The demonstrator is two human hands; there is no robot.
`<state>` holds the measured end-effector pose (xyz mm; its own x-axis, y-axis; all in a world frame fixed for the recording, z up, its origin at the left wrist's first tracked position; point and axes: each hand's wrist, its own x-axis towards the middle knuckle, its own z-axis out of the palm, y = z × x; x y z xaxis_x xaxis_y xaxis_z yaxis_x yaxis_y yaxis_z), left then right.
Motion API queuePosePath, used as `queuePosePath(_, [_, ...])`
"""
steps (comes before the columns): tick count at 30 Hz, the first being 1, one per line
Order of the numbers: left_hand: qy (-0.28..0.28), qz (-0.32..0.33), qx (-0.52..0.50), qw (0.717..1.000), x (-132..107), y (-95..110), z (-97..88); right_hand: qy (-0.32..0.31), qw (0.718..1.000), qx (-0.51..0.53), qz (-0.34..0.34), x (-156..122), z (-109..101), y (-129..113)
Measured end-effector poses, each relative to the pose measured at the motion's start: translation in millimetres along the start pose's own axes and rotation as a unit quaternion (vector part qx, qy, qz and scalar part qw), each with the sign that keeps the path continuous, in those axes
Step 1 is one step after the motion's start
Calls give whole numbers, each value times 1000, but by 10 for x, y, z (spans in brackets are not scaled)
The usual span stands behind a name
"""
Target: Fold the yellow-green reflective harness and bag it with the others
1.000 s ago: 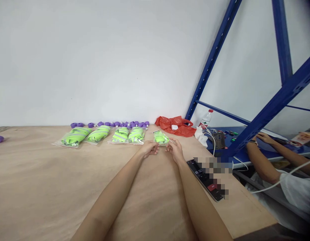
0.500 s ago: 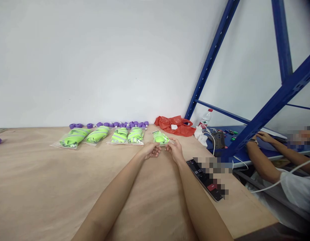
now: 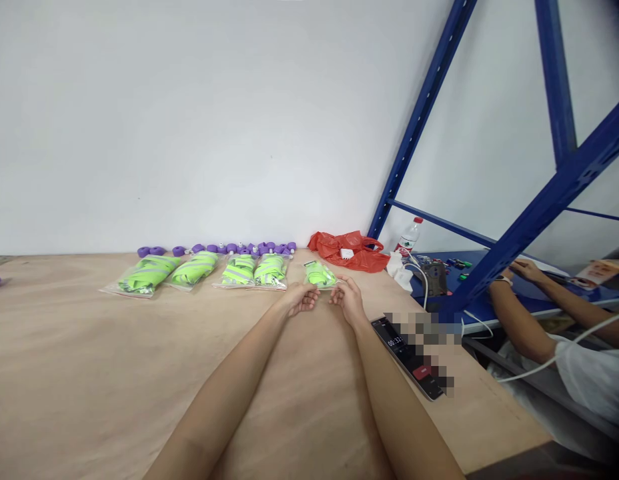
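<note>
A small clear plastic bag with a folded neon-green strap in it lies in front of me at the middle of the table. My left hand is closed at the bag's near left edge, fingers curled under. At the near right corner, my right hand pinches the bag's edge between thumb and fingers. To the left lie several more clear bags of neon-green reflective straps. Behind them, purple rounded pieces stand in a row along the wall.
A red plastic bag with a white plug adapter lies at the back right. The phone showing a timer is beside my right forearm. A blue metal frame and a bottle stand at the right, where another person's arms work.
My right hand has shifted slightly at the bag's corner. The bag stays in the same place between my hands. At the right edge, the view has moved slightly.
</note>
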<state>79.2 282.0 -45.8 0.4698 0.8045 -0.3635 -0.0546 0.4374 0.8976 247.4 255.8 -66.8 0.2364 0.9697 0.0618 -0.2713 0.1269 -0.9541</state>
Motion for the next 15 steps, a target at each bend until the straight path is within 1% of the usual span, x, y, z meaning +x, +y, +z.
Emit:
queuePosePath(3, [4, 0, -26, 1000, -13, 0, 4, 5, 1000, 4, 1, 14, -3, 5])
queuePosePath(7, [8, -5, -34, 999, -11, 0, 8, 8, 1000, 7, 3, 9, 2, -5])
queuePosePath(11, [6, -14, -22, 1000, 14, -11, -1, 7, 1000, 9, 3, -10, 4, -15])
queuePosePath(15, [-9, -18, 11, 1000, 44, -25, -30, 5, 1000, 13, 5, -13, -1, -15])
